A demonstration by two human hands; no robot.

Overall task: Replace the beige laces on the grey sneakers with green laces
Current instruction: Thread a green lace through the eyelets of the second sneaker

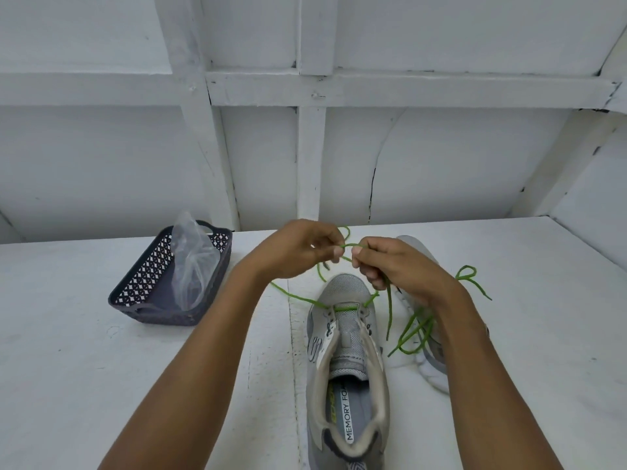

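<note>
A grey sneaker stands upright on the white table, toe pointing away from me. A green lace crosses its lowest eyelets, and its two ends trail left and right. Above the toe, my left hand and my right hand both pinch a short stretch of this green lace between thumb and fingers. A second grey sneaker lies behind my right forearm, mostly hidden. Another green lace is draped loosely over it.
A dark perforated plastic basket holding a clear plastic bag sits at the left of the white table. A white panelled wall rises right behind the table's far edge.
</note>
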